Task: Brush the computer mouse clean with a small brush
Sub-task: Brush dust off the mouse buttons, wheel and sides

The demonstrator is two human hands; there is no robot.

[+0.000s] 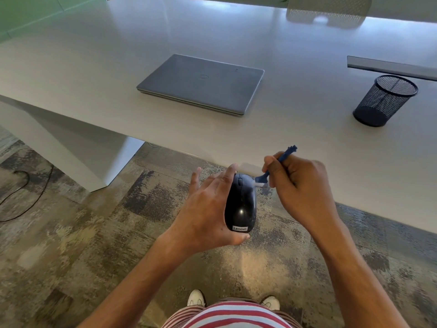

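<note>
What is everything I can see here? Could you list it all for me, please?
mouse: one, black, held in the air in front of the table edge
brush: one, blue handle with pale bristles, its head at the mouse's front right side
laptop: one, grey, closed, flat on the table
pen cup: one, black mesh, on the table to the right
table: one, white, across the upper view
cable: one, black, on the carpet at left
shoes: two, white, at the bottom
shirt: one, red and white stripes, bottom edge
left hand: one, holds the mouse
right hand: one, grips the brush
</note>
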